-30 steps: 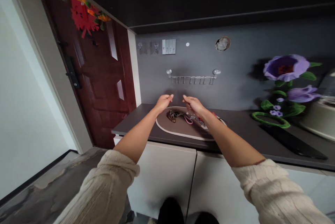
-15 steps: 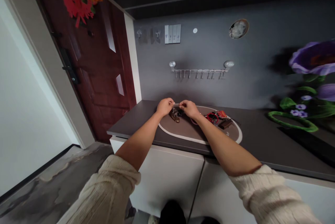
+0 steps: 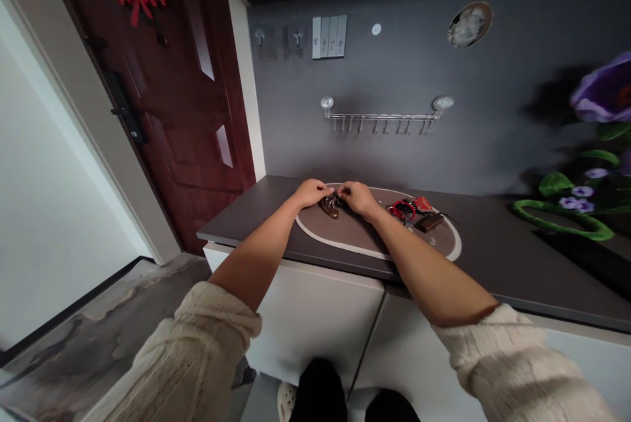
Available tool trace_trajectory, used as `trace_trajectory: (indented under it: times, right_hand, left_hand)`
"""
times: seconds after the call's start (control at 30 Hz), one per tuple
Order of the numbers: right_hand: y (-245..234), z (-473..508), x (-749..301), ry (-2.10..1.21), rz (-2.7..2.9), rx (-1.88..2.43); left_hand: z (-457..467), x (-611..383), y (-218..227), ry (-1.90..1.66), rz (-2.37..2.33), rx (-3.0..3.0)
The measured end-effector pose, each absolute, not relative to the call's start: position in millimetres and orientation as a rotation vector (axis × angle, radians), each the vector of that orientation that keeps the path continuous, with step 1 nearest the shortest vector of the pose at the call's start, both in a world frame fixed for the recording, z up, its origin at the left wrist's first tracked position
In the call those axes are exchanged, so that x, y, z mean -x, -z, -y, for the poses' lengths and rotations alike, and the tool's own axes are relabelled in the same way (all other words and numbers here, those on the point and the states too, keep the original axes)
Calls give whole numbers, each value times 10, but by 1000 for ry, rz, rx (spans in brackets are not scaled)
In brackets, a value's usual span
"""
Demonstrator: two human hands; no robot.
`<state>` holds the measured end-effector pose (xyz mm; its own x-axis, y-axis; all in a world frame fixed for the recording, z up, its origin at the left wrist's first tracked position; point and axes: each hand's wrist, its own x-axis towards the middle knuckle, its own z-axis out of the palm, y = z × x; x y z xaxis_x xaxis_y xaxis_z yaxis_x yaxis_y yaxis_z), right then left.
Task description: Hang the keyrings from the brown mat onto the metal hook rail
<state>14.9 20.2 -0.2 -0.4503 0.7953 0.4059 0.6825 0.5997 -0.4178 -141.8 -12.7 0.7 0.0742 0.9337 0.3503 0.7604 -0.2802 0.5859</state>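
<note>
My left hand [image 3: 312, 192] reaches the left end of an oval brown mat, its thumb and fingers pinched at the top of a bunch of keys [image 3: 335, 202]. A curved brown fob [image 3: 328, 211] hangs from the bunch and rests on the mat. From the right, my right hand [image 3: 357, 198] pinches at the same bunch, palm down and fingers curled in. The small part between the fingertips is too dark to make out. Beyond my right wrist lie red-ringed keys [image 3: 403, 211], a red tag [image 3: 422, 203] and a dark brown case [image 3: 429, 223].
The mat [image 3: 335, 244] with its white border lies on a dark countertop [image 3: 261, 218]. Above it a clear rail with hooks [image 3: 384, 117] is fixed to the grey wall. Purple artificial flowers [image 3: 582, 198] stand at the right, a dark red door [image 3: 197, 133] at the left.
My left hand has lowered onto the bunch of keys, its fingers now stretched further right. My right hand stays close by the bunch. The view has tilted down a little.
</note>
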Motion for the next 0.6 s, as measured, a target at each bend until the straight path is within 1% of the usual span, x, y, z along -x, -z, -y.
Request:
trace_trajectory:
  times: [0.33,0.47,0.6]
  right_hand:
    - [22,-229,-154,-259,2261,1148]
    - [11,-204,-149,-259,2253,1155]
    - [12,-185,-146,-264,2212,1150]
  left_hand:
    - [115,1429,-5,-1011,-1767,-2297]
    - [110,1430,-17,-1098,-1755,-2328]
    - [98,1422,-27,-1235,-1678,-2231]
